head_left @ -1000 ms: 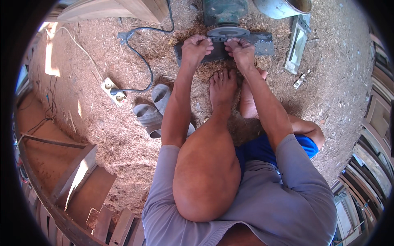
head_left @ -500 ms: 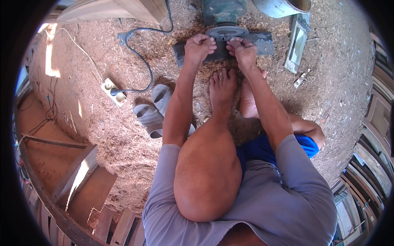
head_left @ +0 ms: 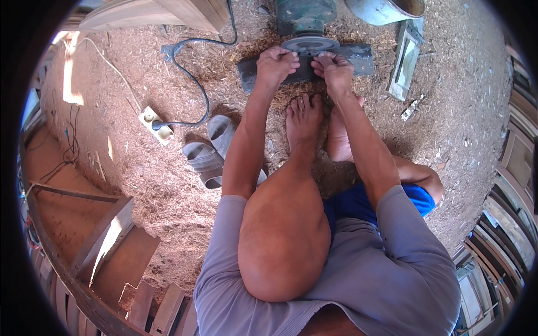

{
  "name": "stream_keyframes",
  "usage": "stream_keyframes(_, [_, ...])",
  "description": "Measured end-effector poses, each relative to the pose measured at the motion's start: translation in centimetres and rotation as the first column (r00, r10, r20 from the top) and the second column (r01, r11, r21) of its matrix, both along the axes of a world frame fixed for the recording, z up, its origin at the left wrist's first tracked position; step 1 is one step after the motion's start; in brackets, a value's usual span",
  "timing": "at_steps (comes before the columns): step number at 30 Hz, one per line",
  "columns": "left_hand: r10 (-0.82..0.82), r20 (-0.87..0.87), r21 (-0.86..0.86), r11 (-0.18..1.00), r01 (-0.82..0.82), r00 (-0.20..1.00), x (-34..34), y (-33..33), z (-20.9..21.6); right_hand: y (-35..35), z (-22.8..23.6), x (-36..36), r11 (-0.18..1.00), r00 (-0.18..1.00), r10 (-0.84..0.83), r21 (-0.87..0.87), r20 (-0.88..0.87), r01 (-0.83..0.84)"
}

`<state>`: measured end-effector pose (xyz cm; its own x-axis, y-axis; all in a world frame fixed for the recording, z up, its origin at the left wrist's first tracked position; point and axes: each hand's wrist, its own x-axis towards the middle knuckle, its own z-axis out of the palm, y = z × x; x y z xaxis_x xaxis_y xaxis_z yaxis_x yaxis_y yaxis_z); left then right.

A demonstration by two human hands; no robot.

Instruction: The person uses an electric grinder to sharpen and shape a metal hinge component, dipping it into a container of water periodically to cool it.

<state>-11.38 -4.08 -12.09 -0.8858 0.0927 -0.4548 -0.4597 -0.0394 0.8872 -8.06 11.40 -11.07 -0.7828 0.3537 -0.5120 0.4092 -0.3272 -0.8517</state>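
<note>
A grey grinding wheel [head_left: 310, 43] sits on the front of a green motor housing [head_left: 306, 15] at the top middle. My left hand [head_left: 278, 65] is closed in a pinch just left of the wheel's near edge. Just right of that edge, my right hand [head_left: 334, 66] is closed the same way. Between the fingertips, against the wheel, lies a thin dark piece too small to make out. Under both hands is a flat dark board [head_left: 358, 59] on the ground.
A whitish bucket [head_left: 376, 12] and a worn metal-and-wood piece [head_left: 404, 64] lie to the right. On the left are a power strip [head_left: 150, 120] with a dark cable [head_left: 206, 95], grey sandals [head_left: 204, 157] and a wooden frame [head_left: 103, 246]. Shavings cover the ground.
My left hand has shifted slightly right along the wheel, and my right hand has moved a little right too. Both stay pinched; nothing else has visibly moved.
</note>
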Motion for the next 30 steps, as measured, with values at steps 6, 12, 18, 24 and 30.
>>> stream_keyframes(6, [0.061,-0.003,0.048,0.997,-0.060,0.998,0.15,-0.01,-0.49,-0.31,0.27,0.00,1.000,1.000,0.006,0.026,0.004,-0.006])
stream_keyframes(12, [0.102,-0.011,0.075,0.992,-0.100,0.995,0.38,-0.27,-0.28,-0.67,0.53,0.01,0.995,0.999,0.036,0.090,0.017,-0.038])
stream_keyframes(18, [0.092,-0.014,0.097,0.991,-0.090,0.996,0.25,-0.57,-0.55,-1.05,0.38,-0.06,0.995,1.000,-0.005,0.096,-0.027,0.007])
stream_keyframes(24, [0.047,-0.042,0.066,0.997,-0.044,0.998,0.18,-0.42,-0.31,-0.80,0.48,0.04,0.997,1.000,-0.001,0.075,0.004,0.001])
stream_keyframes(30, [0.030,-0.013,0.039,0.999,-0.029,0.999,0.08,-0.10,-0.03,-0.59,0.39,0.11,0.999,1.000,-0.006,0.046,0.007,0.005])
